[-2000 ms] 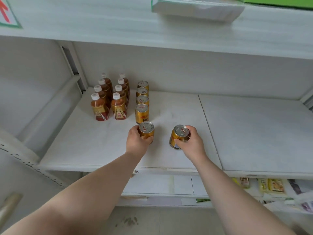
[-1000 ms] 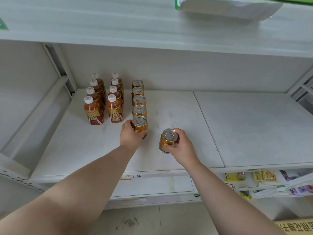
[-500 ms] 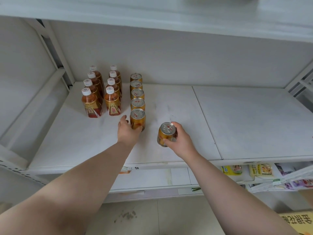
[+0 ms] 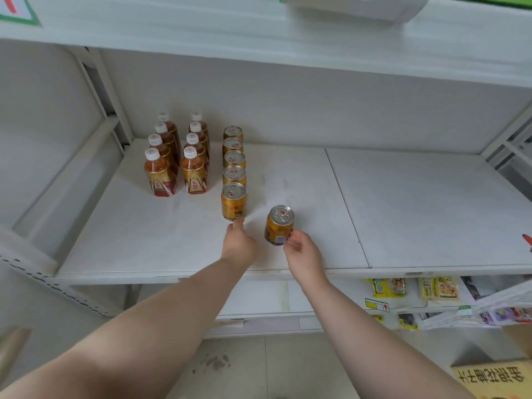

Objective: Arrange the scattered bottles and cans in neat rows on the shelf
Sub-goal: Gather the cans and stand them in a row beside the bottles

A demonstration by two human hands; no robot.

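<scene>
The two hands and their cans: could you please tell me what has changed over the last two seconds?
The left hand pushed its can back into the can row and let go; only a fingertip now touches the front can. The right hand still holds the loose can beside the row. The bottles stayed put.

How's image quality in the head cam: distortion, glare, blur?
Head view: wide-angle bowing bends the white shelf edges and uprights; soft even light with faint shadows; mild glare on the silver lid of the lone gold can; slight softness toward the corners.

Bottles point(image 4: 175, 156) left of can row point(image 4: 233, 168) on shelf point(image 4: 417, 211); lone can point(image 4: 278, 225) right
</scene>
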